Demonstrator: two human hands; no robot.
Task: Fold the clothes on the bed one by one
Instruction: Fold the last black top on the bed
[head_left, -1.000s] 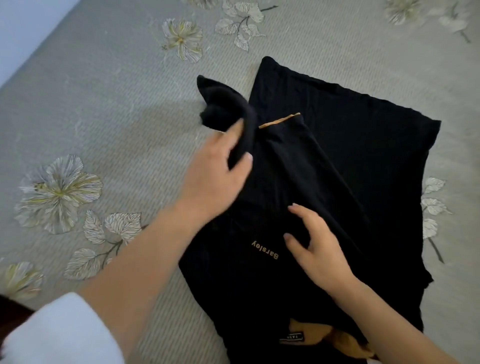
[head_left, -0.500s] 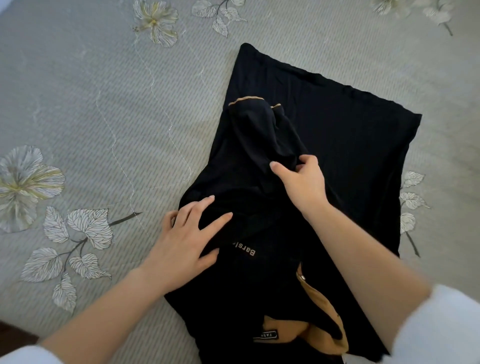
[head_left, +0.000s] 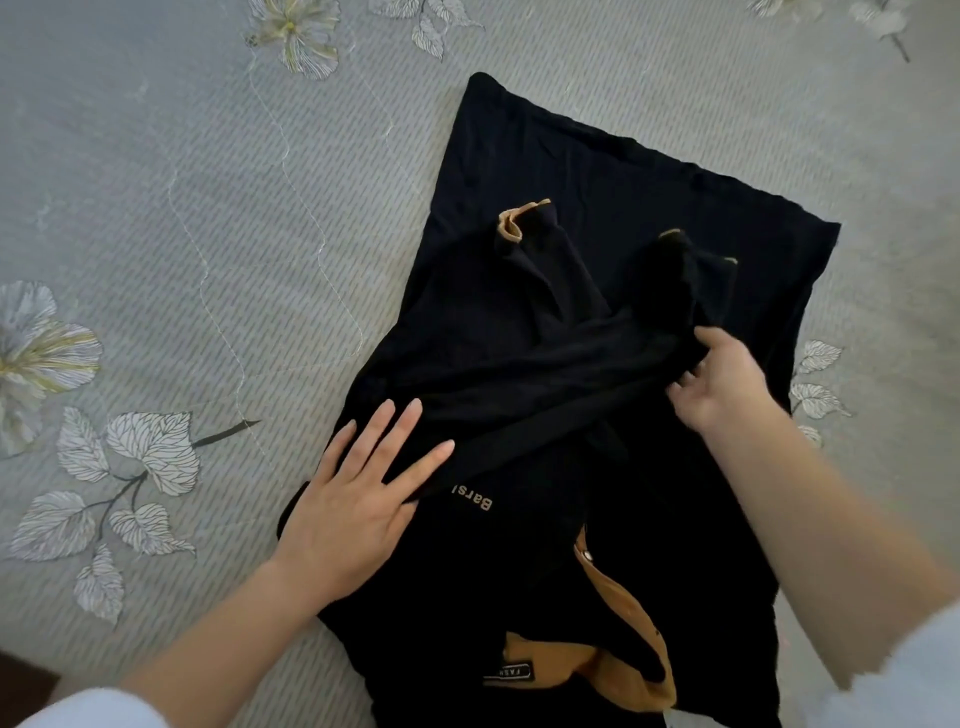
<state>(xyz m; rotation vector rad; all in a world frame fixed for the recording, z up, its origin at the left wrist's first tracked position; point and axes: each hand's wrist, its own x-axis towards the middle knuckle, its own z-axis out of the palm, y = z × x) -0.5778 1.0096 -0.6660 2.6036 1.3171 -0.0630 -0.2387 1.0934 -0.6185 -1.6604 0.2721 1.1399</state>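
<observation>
now both sleeves lie crossed over the black shirt (head_left: 597, 171); left hand (head_left: 358, 493) presses flat, fingers spread, right hand (head_left: 727, 384) pinches a sleeve (head_left: 670, 291) at mid-right, ready for lengthwise folding.

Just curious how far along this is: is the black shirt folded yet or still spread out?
Partly folded: the black shirt has both sleeves crossed over its body, which lies full length.

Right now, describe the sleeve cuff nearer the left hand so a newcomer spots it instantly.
Find the black shirt on the grey floral bedspread. Two sleeves lie folded across its middle. The left cuff gapes open, showing a tan lining; the right cuff shows only thin tan edges.
</observation>
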